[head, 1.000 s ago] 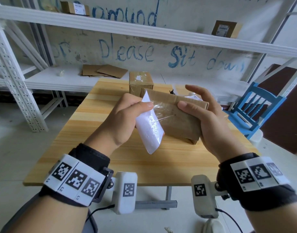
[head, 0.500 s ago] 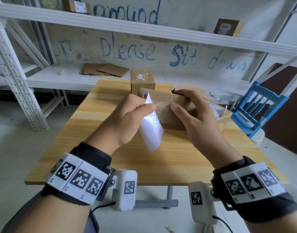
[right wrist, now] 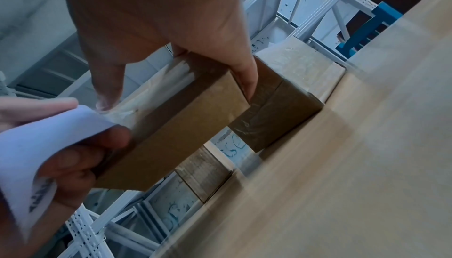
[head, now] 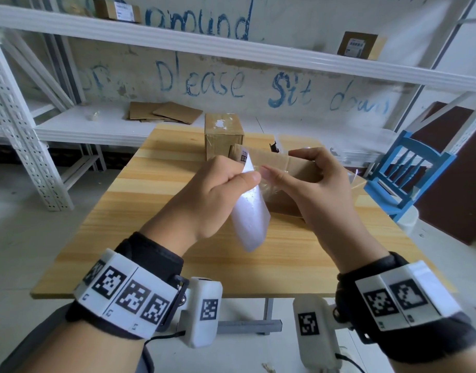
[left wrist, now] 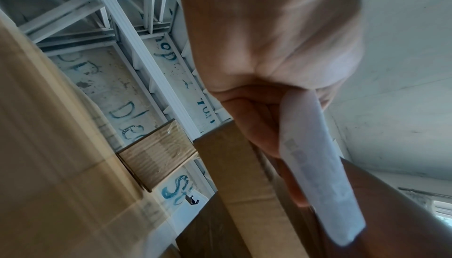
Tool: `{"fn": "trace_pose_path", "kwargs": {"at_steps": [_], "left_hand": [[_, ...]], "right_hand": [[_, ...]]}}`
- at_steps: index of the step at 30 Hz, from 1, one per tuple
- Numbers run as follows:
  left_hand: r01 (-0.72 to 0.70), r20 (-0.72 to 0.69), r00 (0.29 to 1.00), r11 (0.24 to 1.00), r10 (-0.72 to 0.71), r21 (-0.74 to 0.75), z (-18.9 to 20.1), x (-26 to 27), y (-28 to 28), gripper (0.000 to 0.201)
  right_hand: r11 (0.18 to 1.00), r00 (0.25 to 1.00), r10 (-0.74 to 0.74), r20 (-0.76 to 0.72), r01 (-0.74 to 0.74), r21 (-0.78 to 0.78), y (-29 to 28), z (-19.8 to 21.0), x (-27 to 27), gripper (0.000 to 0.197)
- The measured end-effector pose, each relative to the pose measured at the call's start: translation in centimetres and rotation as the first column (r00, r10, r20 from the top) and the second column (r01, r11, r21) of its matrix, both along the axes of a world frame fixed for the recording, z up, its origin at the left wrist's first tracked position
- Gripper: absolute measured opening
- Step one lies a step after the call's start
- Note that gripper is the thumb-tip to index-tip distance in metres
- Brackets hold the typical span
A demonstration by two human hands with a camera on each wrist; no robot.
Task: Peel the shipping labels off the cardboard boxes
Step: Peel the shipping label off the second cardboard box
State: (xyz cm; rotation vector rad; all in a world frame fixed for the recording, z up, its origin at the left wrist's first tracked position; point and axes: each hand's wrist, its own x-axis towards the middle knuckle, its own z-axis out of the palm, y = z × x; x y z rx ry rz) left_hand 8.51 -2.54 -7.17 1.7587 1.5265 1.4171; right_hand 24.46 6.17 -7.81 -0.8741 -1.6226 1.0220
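Head view first: centre of the frame, the left hand (head: 212, 195) pinches a white shipping label (head: 251, 219) between thumb and curled fingers, and the sheet hangs down below the fist, blank side toward us. Only a scrap of print shows at its top corner, too small to read. Right beside it, the right hand (head: 312, 189) grips a cardboard box (head: 290, 168) held just above the wooden table (head: 156, 211), thumb reaching toward the label, fingers wrapped over the far edge. Much of that box is hidden behind both hands. Whether the label is fully free of the box, I can't tell; shiny clear tape (right wrist: 137, 105) stretches between them in the right wrist view.

Right wrist view, centre: fingers narrow on the box's corner, the thumb tip down on the tape. The left hand's fingers (right wrist: 73, 157) come in at lower left, blurred, with the label folded over them.

Left wrist view: mostly palm, smeared by blur; the label (left wrist: 315, 167) runs down the right half, its print unreadable.

Behind the held box, upper middle of the head view, a second taped box (head: 223, 133) stands on the table. At right a third box (right wrist: 288, 92) peeks out, largely blocked by the right hand in the head view.
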Motion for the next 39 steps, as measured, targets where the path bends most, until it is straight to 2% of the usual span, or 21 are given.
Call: {"fn": "trace_pose_path", "kwargs": {"at_steps": [3,6,9,12,18,22,23,28,32,39], "left_hand": [[0.012,0.006,1.0,1.0,-0.012,0.007,0.1,0.1,0.0,0.047],[0.019,0.001,1.0,1.0,-0.019,-0.007,0.0,0.0,0.1,0.056],[0.017,0.023,1.0,1.0,-0.017,0.009,0.1,0.2,-0.1,0.047],[0.011,0.038,0.999,1.0,-0.01,-0.006,0.3,0.3,-0.2,0.05],[-0.07,0.124,0.989,0.996,0.077,-0.053,0.5,0.0,-0.3,0.048],[-0.144,0.208,0.966,0.987,0.155,-0.071,0.5,-0.1,-0.4,0.033],[-0.154,0.226,0.96,0.986,0.165,-0.067,0.5,0.0,-0.5,0.026],[-0.202,0.269,0.939,0.976,0.216,-0.079,0.3,0.0,-0.4,0.017],[-0.207,0.276,0.934,0.974,0.226,-0.096,0.3,-0.1,-0.4,0.016],[-0.2,0.319,0.922,0.975,0.221,-0.097,0.5,0.0,-0.4,0.022]], "right_hand": [[0.999,1.0,-0.024,0.02,0.024,0.024,-0.1,0.1,0.0,0.073],[0.998,0.999,-0.029,0.04,0.026,0.062,-0.2,0.1,0.1,0.075],[0.997,0.998,-0.026,0.056,0.022,0.077,-0.1,0.1,0.2,0.07],[0.996,0.996,-0.02,0.082,0.013,0.083,0.3,-0.2,0.3,0.068],[0.989,0.971,0.077,0.225,-0.103,0.105,1.2,-0.8,0.9,0.076],[0.978,0.949,0.123,0.29,-0.166,0.128,1.4,-1.1,1.2,0.081],[0.975,0.946,0.13,0.297,-0.176,0.134,1.5,-1.1,1.2,0.083],[0.964,0.93,0.161,0.331,-0.22,0.149,1.8,-1.2,1.6,0.086],[0.961,0.917,0.171,0.36,-0.235,0.143,1.7,-1.1,1.7,0.087],[0.964,0.932,0.183,0.314,-0.232,0.128,1.7,-0.9,1.7,0.078]]}}
